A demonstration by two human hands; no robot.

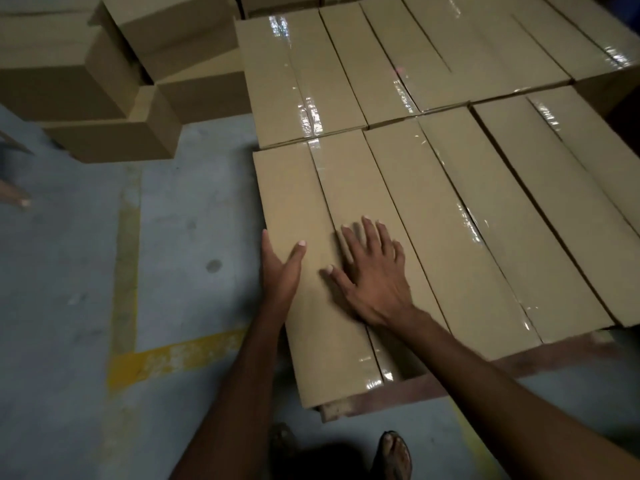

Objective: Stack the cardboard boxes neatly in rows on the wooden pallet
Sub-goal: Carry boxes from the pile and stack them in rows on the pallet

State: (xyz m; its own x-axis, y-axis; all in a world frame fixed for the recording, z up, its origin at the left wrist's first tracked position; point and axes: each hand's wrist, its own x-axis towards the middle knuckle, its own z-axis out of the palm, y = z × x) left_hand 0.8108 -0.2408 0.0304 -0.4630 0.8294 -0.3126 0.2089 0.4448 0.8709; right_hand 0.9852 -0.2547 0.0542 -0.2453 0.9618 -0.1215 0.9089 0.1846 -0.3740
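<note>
Long taped cardboard boxes lie side by side in rows on a wooden pallet [429,386], whose reddish front edge shows below them. The nearest left box [311,202] is the leftmost of the front row. My left hand [278,268] is against its left side, thumb lying on the top face, fingers hidden down the side. Flat on the same box's top lies my right hand [372,275], fingers straight and spread. A second row of boxes [346,64] lies behind the front row.
A loose pile of cardboard boxes [114,81] stands on the grey floor at the far left. Yellow floor lines [173,358] mark a corner left of the pallet. My sandalled foot [394,452] is just in front of the pallet. Another person's foot [15,195] shows at the left edge.
</note>
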